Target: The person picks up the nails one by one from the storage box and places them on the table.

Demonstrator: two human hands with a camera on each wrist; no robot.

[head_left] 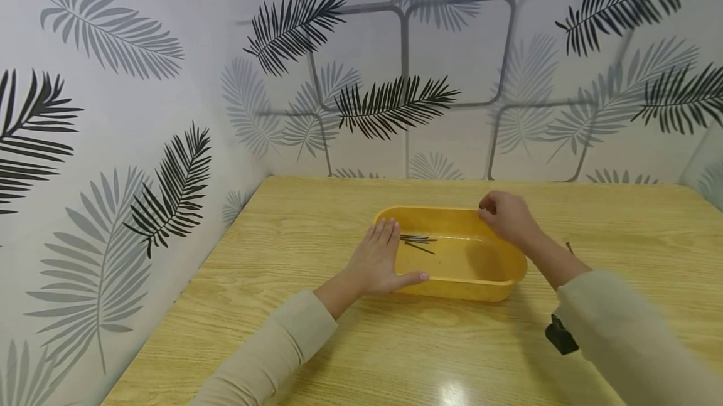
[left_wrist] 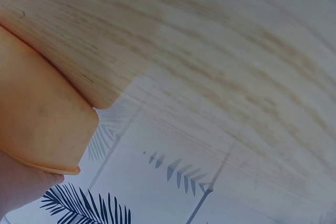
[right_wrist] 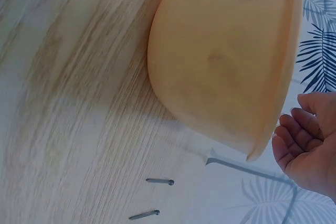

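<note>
A yellow plastic tub (head_left: 457, 287) sits on the wooden table. Several dark nails (head_left: 418, 240) lie loose at the left end of its floor. My left hand (head_left: 381, 258) rests on the tub's left end, fingers straight over the rim and thumb spread along the near side. At the far right corner of the rim, my right hand (head_left: 508, 214) has its fingers curled, thumb and forefinger close together. A small dark spot shows at those fingertips; I cannot tell whether it is a nail. In the right wrist view, this hand's curled fingers (right_wrist: 299, 129) are beside the rim.
Right of the tub, two nails (right_wrist: 160, 181) lie apart on the table (head_left: 271, 224). One nail (head_left: 569, 248) also shows beside the right forearm in the head view. Behind the table stands a wall (head_left: 361, 48) with a leaf pattern. A black device (head_left: 562, 334) hangs under the right sleeve.
</note>
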